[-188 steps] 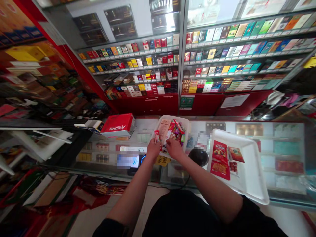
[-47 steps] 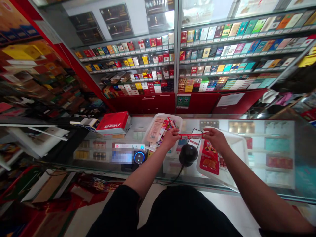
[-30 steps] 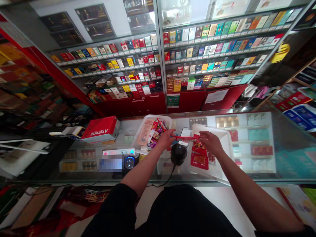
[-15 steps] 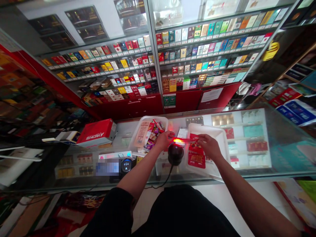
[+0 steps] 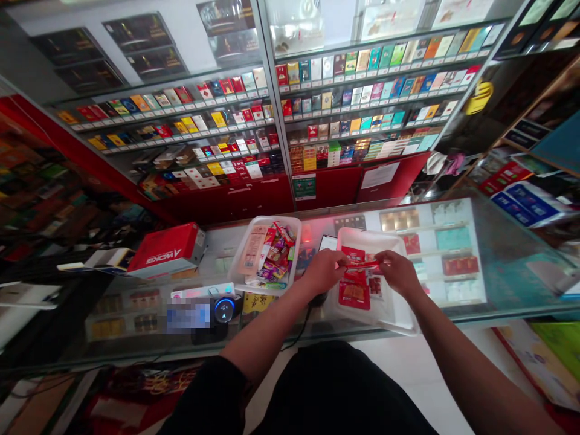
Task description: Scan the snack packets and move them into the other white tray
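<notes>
My left hand (image 5: 327, 269) and my right hand (image 5: 397, 270) are both closed on the ends of a thin red snack packet (image 5: 361, 266), stretched level between them. It is held above a white tray (image 5: 403, 311) with red snack packets (image 5: 354, 294) lying in its left part. Under my left hand and wrist the black scanner (image 5: 319, 298) is mostly hidden, its cable running toward me. A second white tray (image 5: 296, 244), left of my hands, holds several colourful snack packets (image 5: 276, 254). Behind my left hand lies a phone (image 5: 328, 243).
The glass counter (image 5: 502, 266) carries a red box (image 5: 165, 249) at the left and a round device with a blue-lit ring (image 5: 223, 310) beside a blurred screen (image 5: 188, 315). Shelves of cigarette packs (image 5: 380, 90) stand behind the counter.
Both hands have moved right with the red packet, from over the scanner to over the right tray. The scanner's red glow on the packet is gone. The view has shifted slightly.
</notes>
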